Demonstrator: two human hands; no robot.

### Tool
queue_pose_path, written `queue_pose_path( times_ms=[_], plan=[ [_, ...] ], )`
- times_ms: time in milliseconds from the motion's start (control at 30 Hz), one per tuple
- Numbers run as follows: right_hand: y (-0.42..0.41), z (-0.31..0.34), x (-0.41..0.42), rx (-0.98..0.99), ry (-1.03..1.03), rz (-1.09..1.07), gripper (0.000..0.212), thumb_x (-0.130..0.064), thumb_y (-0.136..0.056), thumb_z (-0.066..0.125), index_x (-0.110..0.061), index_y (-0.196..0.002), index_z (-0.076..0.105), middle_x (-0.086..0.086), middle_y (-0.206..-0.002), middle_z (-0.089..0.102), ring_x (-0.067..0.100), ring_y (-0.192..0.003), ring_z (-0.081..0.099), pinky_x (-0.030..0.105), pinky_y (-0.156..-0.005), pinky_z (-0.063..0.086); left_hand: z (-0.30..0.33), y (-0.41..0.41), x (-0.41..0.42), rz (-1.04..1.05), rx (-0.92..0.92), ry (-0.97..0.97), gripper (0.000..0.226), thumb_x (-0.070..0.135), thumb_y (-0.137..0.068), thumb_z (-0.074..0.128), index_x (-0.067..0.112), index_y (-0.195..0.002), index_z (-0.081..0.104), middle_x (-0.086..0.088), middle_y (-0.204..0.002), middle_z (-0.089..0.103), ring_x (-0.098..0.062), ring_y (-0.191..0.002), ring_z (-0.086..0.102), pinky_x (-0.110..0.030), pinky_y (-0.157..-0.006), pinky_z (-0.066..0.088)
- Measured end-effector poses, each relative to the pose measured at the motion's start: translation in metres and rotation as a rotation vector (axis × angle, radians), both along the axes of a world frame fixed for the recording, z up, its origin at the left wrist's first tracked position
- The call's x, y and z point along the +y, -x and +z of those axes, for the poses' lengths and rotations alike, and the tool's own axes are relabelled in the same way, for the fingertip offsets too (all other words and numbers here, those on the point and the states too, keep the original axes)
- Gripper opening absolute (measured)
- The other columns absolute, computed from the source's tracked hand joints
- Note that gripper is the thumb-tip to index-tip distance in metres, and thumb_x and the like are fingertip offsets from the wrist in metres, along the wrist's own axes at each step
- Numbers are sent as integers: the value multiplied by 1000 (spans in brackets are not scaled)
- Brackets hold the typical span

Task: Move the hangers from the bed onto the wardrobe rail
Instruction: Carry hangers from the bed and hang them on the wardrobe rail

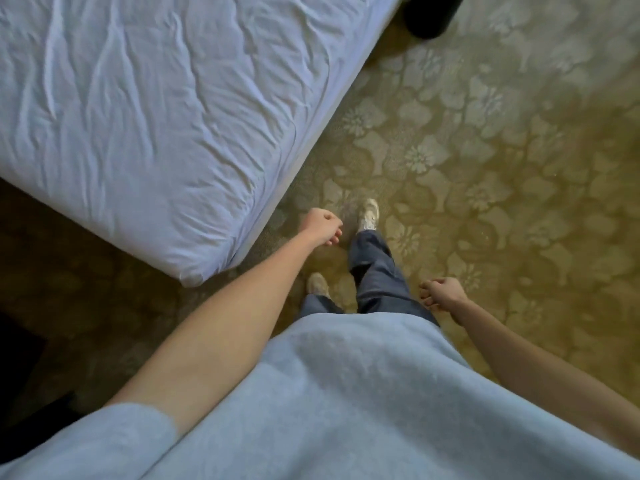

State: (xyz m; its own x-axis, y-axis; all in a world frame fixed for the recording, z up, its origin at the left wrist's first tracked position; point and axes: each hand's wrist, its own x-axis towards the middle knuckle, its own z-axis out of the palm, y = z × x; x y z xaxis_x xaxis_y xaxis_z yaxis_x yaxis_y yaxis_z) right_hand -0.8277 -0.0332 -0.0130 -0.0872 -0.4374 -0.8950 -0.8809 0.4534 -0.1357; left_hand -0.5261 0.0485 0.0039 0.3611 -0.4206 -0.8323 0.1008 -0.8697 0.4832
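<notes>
Head view: both hands empty, fingers loosely curled. Left hand (320, 226) hangs just off the bed (145, 126) corner; right hand (441, 294) hangs by the right leg, over the carpet (519, 168).

No hangers on the visible sheet. The step looks like a walk, probably along the bed to find them; best to look up first.

Far end of bed is cut off. Rail is out of view. Dark object (434, 13) at far edge: unidentifiable.

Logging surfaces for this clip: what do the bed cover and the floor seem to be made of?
Bed cover: thin white woven fabric, probably cotton, matte; it shows many soft creases. Floor: looks like carpet, olive-gold with a paler floral pattern and no shine; pile is too blurred to confirm.
</notes>
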Motion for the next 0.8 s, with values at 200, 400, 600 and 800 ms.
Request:
queue_pose_path(
  times_ms=[200, 400, 600, 800],
  plan=[
    [-120, -16, -157, -126, 26, 158, 23, -20, -94, 60, -1, -97, 72, 11, -79, 71, 20, -61, 62, 28, -56, 52, -8, -63, -88, 13, -40, -103, 15, 18, -100, 59, 12, -95, 71, -5, -85, 73, -13, -67, 68, -22, -56, 53],
    [-271, 16, -305, -273, 93, 392, 23, -17, -92, 55, -6, -81, 72, 10, -78, 73, 16, -57, 62, 22, -51, 49, 1, -111, -119, 195, -8, -342, 20, 7, -97, 57, 2, -82, 70, -10, -69, 66, -17, -54, 58, -17, -42, 45],
    [-392, 38, -400, -417, 87, 475, 21, -18, -94, 56, -6, -93, 73, 7, -79, 71, 14, -59, 62, 25, -53, 53, 2, -165, -179, 276, 44, -393, 21, 6, -94, 55, 3, -79, 69, -11, -65, 62, -14, -42, 55, -18, -39, 42],
    [-445, 20, -494, -314, 28, 514, 25, -21, -92, 57, -5, -95, 75, 8, -80, 71, 17, -65, 63, 28, -56, 55, -30, -228, -275, 397, 85, -372, 24, 10, -90, 58, 6, -67, 66, -15, -68, 62, -19, -45, 56, -25, -45, 43]
  ],
)
